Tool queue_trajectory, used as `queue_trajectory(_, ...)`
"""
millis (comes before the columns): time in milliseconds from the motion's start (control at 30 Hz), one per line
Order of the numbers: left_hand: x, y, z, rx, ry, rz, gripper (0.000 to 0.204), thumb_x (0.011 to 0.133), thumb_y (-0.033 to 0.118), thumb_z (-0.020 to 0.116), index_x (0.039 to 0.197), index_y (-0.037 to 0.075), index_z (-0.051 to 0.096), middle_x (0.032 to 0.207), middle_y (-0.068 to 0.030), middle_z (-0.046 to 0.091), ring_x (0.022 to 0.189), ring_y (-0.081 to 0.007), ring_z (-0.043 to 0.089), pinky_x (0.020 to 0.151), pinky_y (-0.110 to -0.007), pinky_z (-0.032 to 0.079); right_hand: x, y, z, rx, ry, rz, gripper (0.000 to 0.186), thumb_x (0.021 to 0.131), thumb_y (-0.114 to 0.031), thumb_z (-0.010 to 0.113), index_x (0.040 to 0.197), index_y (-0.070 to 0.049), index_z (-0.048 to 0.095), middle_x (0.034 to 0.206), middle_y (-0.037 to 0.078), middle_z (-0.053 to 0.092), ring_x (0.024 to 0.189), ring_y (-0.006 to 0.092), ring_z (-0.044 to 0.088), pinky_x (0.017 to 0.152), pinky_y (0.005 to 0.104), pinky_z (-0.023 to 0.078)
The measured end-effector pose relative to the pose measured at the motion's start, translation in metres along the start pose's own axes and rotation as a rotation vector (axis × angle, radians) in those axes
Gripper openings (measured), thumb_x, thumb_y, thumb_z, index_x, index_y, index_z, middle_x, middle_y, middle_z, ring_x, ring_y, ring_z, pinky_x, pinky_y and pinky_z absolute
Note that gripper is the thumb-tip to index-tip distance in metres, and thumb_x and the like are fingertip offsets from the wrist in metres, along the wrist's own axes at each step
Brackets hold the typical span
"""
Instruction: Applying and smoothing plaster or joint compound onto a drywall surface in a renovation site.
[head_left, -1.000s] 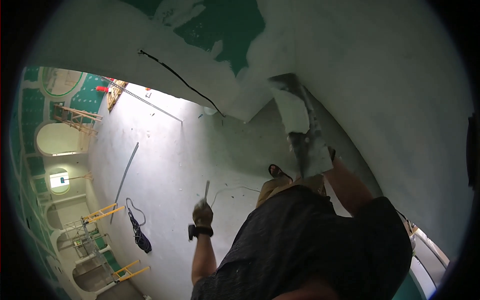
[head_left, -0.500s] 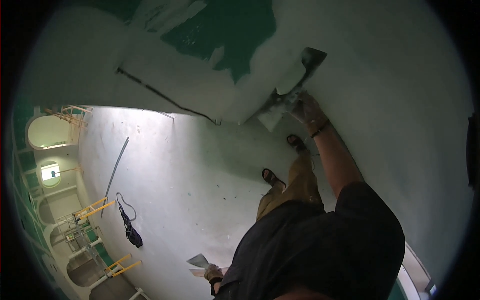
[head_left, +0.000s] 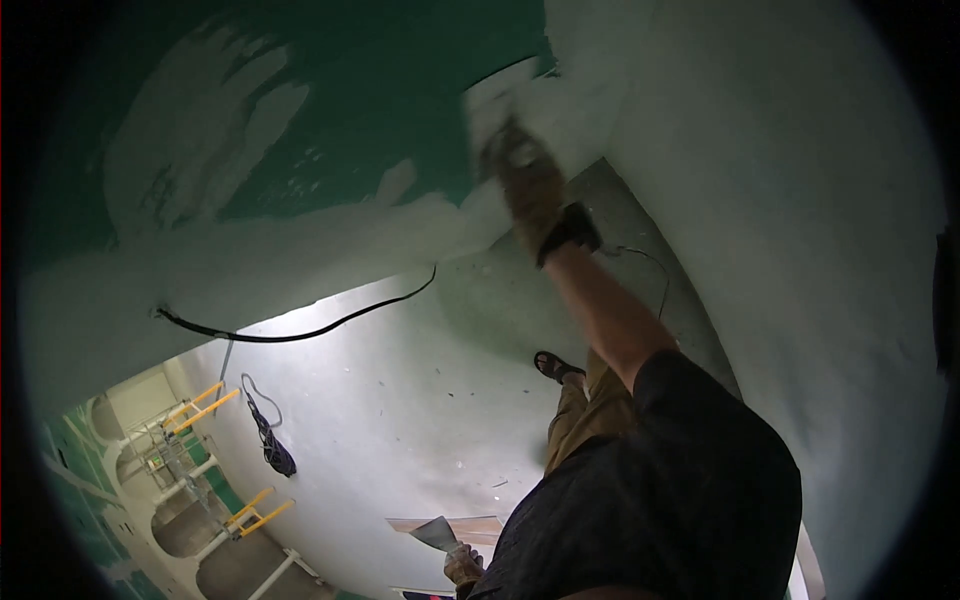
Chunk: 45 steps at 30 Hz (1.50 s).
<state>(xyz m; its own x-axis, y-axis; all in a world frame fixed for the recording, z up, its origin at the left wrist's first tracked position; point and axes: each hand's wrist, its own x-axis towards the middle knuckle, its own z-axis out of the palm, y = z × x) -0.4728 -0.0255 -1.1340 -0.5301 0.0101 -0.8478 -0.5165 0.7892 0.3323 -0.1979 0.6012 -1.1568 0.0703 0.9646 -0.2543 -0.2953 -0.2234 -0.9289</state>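
Raised in front of me, my right hand (head_left: 527,175) is gloved and smeared by motion. It grips a wide filling knife (head_left: 492,100) whose blade lies against the green surface (head_left: 400,80), where pale filler (head_left: 580,105) borders the green. Low down beside my body, my left hand (head_left: 463,566), also gloved, is closed around the handle of a putty knife (head_left: 435,533) with a flared metal blade. The fingers of both hands are partly hidden.
A black cable (head_left: 290,335) hangs from the filler-covered panel edge. On the pale floor lies a coiled dark cable (head_left: 275,450). Yellow-railed scaffolding (head_left: 205,405) stands far left, near large oval openings. A curved pale wall (head_left: 780,230) rises at right; my sandalled foot (head_left: 550,365) is below.
My right hand has moved up and left with the filling knife. The view has shifted, and more of the green surface shows. My left hand still holds the putty knife low down.
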Motion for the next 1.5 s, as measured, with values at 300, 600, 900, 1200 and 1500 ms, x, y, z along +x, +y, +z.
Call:
queue_trajectory(300,-0.042,-0.075,-0.086,0.123,0.36,0.328,0.02,0.085,0.011,0.069,0.105,0.013,0.066,0.074,0.0018,0.059,0.058,-0.0136,0.055,0.051,-0.028,0.041,-0.039,0.131,0.032,0.751,0.13,0.438,0.017,0.096,-0.023,0.063,0.103,-0.008,0.064,0.083,0.002,0.063,0.068,0.013,0.058,0.066,0.0298,0.053)
queue_trajectory(600,-0.074,-0.029,-0.042,-0.245,0.222,0.149,0.022,0.082,0.006,0.074,0.102,0.008,0.066,0.073,-0.0003,0.061,0.054,-0.0146,0.055,0.048,-0.028,0.041,0.004,0.192,0.062,1.152,0.015,0.789,0.02,0.101,-0.025,0.054,0.084,-0.015,0.057,0.07,-0.001,0.055,0.054,0.0125,0.048,0.046,0.0279,0.042)
queue_trajectory(900,-0.032,-0.045,-0.039,-0.314,0.053,-0.034,0.018,0.081,0.008,0.07,0.099,0.008,0.066,0.073,-0.0014,0.06,0.054,-0.0147,0.055,0.049,-0.03,0.042,0.084,0.091,-0.018,0.923,-0.069,0.201,0.019,0.097,-0.017,0.062,0.08,-0.013,0.055,0.063,-0.001,0.051,0.052,0.0137,0.046,0.046,0.0276,0.04)
queue_trajectory(1200,0.094,-0.104,-0.039,-0.433,-0.294,-0.007,0.011,0.086,0.018,0.066,0.089,0.007,0.066,0.08,-0.0045,0.066,0.062,-0.018,0.062,0.055,-0.033,0.05,0.068,-0.112,0.002,0.826,-0.192,-0.182,0.016,0.094,-0.005,0.062,0.082,-0.011,0.053,0.073,0.002,0.053,0.059,0.0148,0.05,0.048,0.0308,0.046)
queue_trajectory(1500,0.202,-0.101,0.031,-0.787,-0.587,0.135,0.022,0.101,0.019,0.052,0.092,0.007,0.067,0.081,-0.0054,0.067,0.062,-0.0139,0.062,0.056,-0.027,0.052,0.013,-0.319,0.062,0.685,-0.196,-0.377,0.008,0.096,-0.011,0.06,0.094,-0.004,0.057,0.084,0.006,0.056,0.073,0.0195,0.057,0.069,0.0304,0.056)
